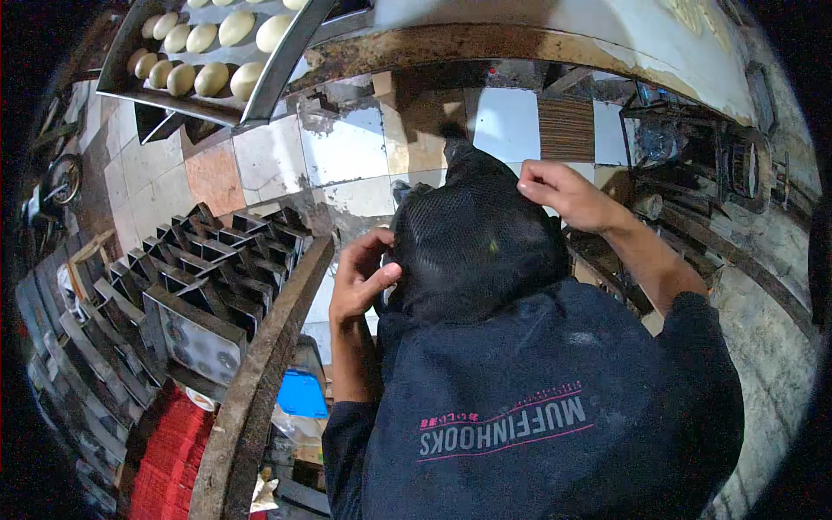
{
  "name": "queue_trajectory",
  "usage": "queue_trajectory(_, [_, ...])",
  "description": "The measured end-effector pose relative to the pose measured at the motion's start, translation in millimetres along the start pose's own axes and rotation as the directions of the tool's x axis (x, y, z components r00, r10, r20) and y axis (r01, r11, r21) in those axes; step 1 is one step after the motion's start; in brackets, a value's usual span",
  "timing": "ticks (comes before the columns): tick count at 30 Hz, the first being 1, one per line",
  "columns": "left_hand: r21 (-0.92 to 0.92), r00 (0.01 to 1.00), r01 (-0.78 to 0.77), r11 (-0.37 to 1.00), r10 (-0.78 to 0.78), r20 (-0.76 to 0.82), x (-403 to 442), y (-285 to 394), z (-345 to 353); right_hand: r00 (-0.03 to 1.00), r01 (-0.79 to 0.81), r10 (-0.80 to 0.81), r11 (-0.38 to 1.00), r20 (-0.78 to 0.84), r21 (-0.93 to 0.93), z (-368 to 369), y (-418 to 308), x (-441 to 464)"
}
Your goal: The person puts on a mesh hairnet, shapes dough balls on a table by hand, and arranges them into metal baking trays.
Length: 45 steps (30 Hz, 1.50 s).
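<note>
A rounded piece of black mesh-textured cloth (472, 243) lies in front of my body, just past the hem of my dark printed shirt (520, 381). My right hand (559, 192) is closed at the cloth's upper right edge, thumb pressed against the curled fingers. On the opposite side, my left hand (364, 273) is beside the cloth's left edge, its fingers bent and the thumb apart from them. Whether the left fingertips touch the cloth is hard to make out.
A metal tray (251, 108) of pale dough balls (201, 38) stands at the upper left. Stacked dark metal pans (199, 269) sit left, behind a wooden beam (260, 390). Red crates (169, 451) and a blue plastic item (302, 394) are lower left. Tiled floor (347, 147) lies ahead.
</note>
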<state>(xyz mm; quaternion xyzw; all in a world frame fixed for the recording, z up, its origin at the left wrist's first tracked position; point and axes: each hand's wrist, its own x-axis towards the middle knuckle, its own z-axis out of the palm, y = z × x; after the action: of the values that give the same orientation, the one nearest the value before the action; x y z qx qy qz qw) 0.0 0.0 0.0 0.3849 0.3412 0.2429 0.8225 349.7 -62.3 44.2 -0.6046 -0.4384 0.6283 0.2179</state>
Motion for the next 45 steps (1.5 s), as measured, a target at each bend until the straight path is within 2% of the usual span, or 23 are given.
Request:
queue_trajectory(3, [0.040,1.000,-0.020,0.999,0.021,-0.003,-3.0,29.1,11.4,0.998,0.067,-0.067,0.998,-0.015,0.014,6.3,-23.7,-5.5])
queue_trajectory(5, [0.079,0.999,-0.020,0.997,0.024,-0.044,-5.2,27.8,17.0,0.990,0.111,-0.116,0.992,-0.080,-0.058,5.5,-31.7,-15.1])
queue_trajectory(9, [0.176,0.984,-0.171,0.969,0.178,-0.023,-3.2,18.9,16.8,0.982,0.154,-0.159,0.986,-0.098,-0.062,5.8,-29.9,-20.5])
queue_trajectory(11, [0.178,0.986,-0.150,0.973,0.160,-0.045,-6.7,20.1,17.3,0.974,0.192,-0.203,0.975,-0.104,-0.111,7.4,-30.8,-21.5])
queue_trajectory(16, [0.178,0.988,-0.101,0.979,0.120,-0.098,-15.1,17.4,13.8,0.975,0.193,-0.201,0.977,-0.092,-0.093,13.5,-30.0,-18.9])
queue_trajectory(21, [0.218,0.969,-0.211,0.953,0.233,-0.080,-19.5,13.4,11.2,0.971,0.224,-0.228,0.973,-0.072,-0.062,21.4,-30.3,-19.8])
queue_trajectory(31, [0.212,0.953,-0.276,0.937,0.296,-0.067,-34.1,8.9,0.6,0.982,0.180,-0.186,0.977,-0.046,-0.116,36.0,-32.9,-17.9])
queue_trajectory(33, [0.192,0.957,-0.258,0.947,0.278,-0.087,-35.3,7.4,0.6,0.978,0.195,-0.203,0.971,-0.046,-0.135,37.1,-29.3,-14.4])
queue_trajectory(34, [0.190,0.955,-0.263,0.946,0.284,-0.090,-35.8,7.0,0.7,0.985,0.165,-0.168,0.983,-0.036,-0.085,36.3,-24.2,-10.4])
queue_trajectory(36, [0.254,0.969,-0.148,0.956,0.192,-0.156,-35.2,7.3,2.1,0.990,0.135,-0.136,0.990,-0.024,-0.043,33.3,-10.1,-2.4])
queue_trajectory(37, [0.252,0.967,-0.157,0.955,0.200,-0.159,-33.4,5.0,3.7,0.996,0.087,-0.087,0.996,0.016,-0.002,30.9,0.4,2.4])
queue_trajectory(39, [0.246,0.963,-0.050,0.968,0.112,-0.246,-27.4,-3.8,5.1,0.997,0.044,-0.045,0.999,0.064,0.029,25.3,15.7,8.8])
queue_trajectory(41, [0.217,0.963,-0.027,0.976,0.084,-0.256,-20.2,-10.9,2.8,0.997,-0.015,0.013,1.000,0.078,0.027,20.5,26.4,13.5])
queue_trajectory(43, [0.117,0.966,0.004,0.993,0.027,-0.257,-6.6,-20.4,3.1,0.998,0.047,-0.048,0.998,0.040,0.043,20.1,35.2,17.3])
queue_trajectory(45, [0.299,0.966,0.051,0.953,0.028,-0.256,9.6,-27.7,2.0,0.999,-0.041,0.041,0.999,0.025,-0.012,10.1,48.8,20.5])
